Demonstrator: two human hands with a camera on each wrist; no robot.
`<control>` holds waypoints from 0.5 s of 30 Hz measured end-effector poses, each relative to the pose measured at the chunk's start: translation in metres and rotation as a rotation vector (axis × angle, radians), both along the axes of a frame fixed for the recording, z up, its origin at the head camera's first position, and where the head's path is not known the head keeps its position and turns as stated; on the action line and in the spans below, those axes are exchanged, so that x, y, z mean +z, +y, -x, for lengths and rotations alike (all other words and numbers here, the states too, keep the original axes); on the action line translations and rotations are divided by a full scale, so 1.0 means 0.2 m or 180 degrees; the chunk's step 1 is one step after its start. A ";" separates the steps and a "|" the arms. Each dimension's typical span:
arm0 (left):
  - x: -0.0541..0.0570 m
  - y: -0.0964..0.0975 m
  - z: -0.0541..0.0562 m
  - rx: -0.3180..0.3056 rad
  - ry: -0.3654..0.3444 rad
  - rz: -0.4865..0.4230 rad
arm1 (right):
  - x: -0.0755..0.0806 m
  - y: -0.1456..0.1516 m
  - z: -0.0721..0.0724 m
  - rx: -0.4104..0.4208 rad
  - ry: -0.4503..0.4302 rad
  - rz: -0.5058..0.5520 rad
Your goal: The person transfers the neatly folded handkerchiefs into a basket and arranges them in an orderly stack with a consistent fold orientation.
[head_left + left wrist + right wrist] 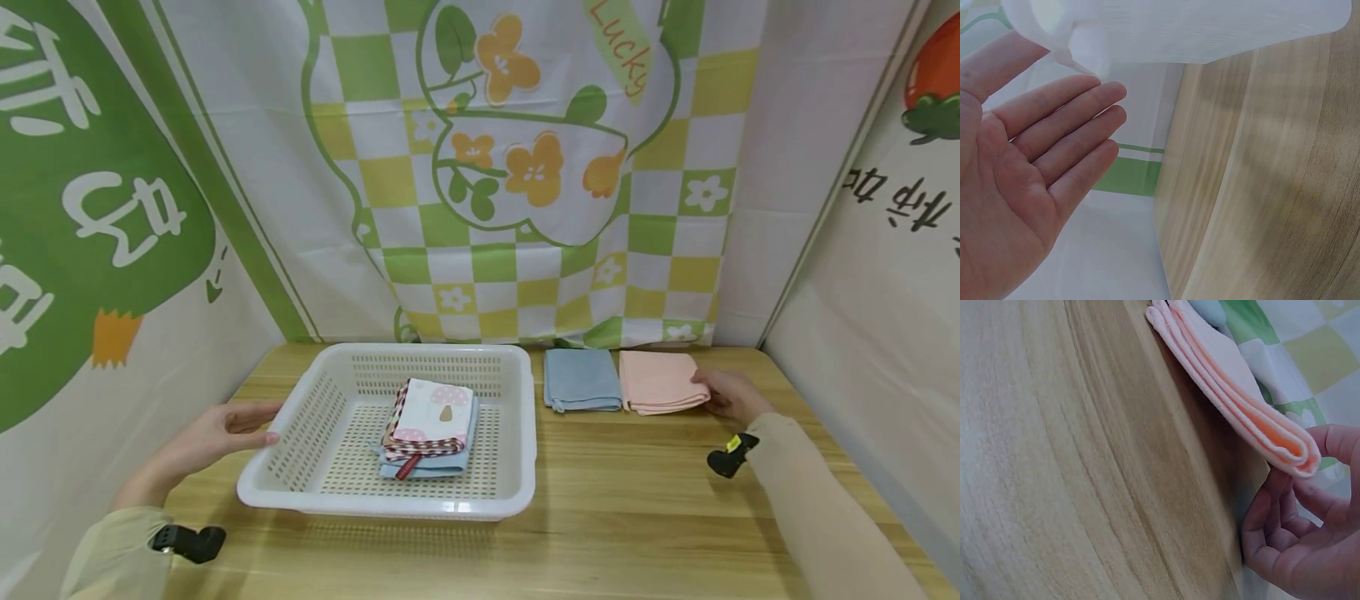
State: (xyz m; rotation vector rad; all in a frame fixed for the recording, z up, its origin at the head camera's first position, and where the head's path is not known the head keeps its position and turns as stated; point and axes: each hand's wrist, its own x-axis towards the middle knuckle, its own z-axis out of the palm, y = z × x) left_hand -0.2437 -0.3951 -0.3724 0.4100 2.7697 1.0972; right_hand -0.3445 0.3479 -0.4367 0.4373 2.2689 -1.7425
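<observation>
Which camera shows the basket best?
The head camera shows the basket best: you see all four sides and the cloths inside. The left wrist camera sees only part of its outside, cut off at the top. The right wrist camera doesn't show it.

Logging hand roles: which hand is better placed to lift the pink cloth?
Probably the right hand: it pinches the pink cloth by one edge; the left hand is at the white basket.

Your sleeved forearms [817, 508] reach forward, well apart, the right farther out. Your left grip [206, 433]: palm [1010, 200] in plain sight in the wrist view, fingers [1071, 119] straight, side by side, thumb [1004, 62] spread away. Your right grip [731, 396]: fingers bent inward, pinching.
</observation>
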 end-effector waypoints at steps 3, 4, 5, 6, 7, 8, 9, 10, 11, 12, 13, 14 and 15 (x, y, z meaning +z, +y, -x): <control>0.00 0.00 0.00 0.0007 -0.0018 -0.0007 | 0.00 -0.01 0.00 -0.0021 -0.0014 0.0005; 0.00 0.00 0.00 0.0000 -0.0017 -0.0004 | 0.01 -0.01 0.00 -0.0022 -0.0021 -0.0010; 0.00 0.00 0.00 -0.0003 -0.0016 -0.0003 | 0.01 -0.01 0.00 -0.0041 -0.0028 -0.0013; 0.00 0.00 0.00 -0.0010 -0.0016 -0.0007 | 0.01 -0.01 0.00 -0.0035 -0.0034 -0.0022; 0.00 0.00 0.00 -0.0014 -0.0018 -0.0014 | 0.02 -0.01 0.00 -0.0023 -0.0032 -0.0056; 0.00 0.00 0.00 -0.0019 -0.0021 -0.0023 | 0.02 -0.01 0.00 -0.0005 -0.0027 -0.0080; 0.00 0.00 0.00 -0.0016 -0.0021 -0.0024 | 0.02 -0.01 0.00 0.0009 -0.0024 -0.0095; 0.00 0.00 0.00 -0.0032 -0.0018 -0.0034 | 0.03 -0.01 0.00 0.0023 -0.0022 -0.0092; 0.00 0.00 0.00 -0.0028 -0.0021 -0.0036 | 0.03 -0.01 0.00 0.0037 -0.0014 -0.0087; 0.00 0.00 0.00 -0.0024 -0.0021 -0.0031 | 0.03 -0.01 0.00 0.0055 -0.0010 -0.0082; 0.00 0.00 0.00 -0.0019 -0.0018 -0.0025 | 0.03 -0.01 0.00 0.0069 0.0000 -0.0064; 0.00 0.00 0.00 -0.0013 -0.0013 -0.0013 | 0.03 -0.01 0.00 0.0070 0.0001 -0.0015; 0.00 0.00 0.00 -0.0009 -0.0005 -0.0006 | 0.04 -0.01 0.00 0.0057 0.0001 0.0018</control>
